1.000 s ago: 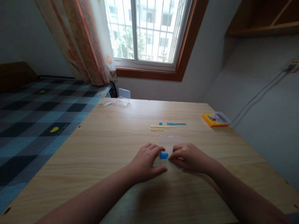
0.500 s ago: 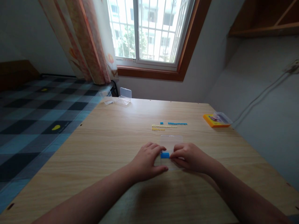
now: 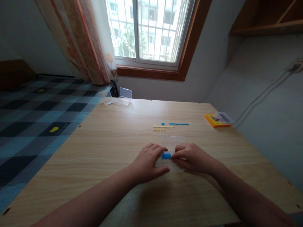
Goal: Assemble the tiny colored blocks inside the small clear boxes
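A row of small blue blocks [image 3: 166,156] lies in a clear plastic case [image 3: 179,169], long axis parallel to the wooden table's [image 3: 113,135] far edge, right end at the right hand's [image 3: 188,157] nearly closed fingertips, whose grip cannot be told. The left hand [image 3: 152,162] spreads wide around the case's left side. Beyond: a barred window [image 3: 157,31].

near box [image 3: 166,163]: clear, smooth plastic | tabletop [image 3: 113,138]: grained wood | bedding [image 3: 47,116]: matt cloth
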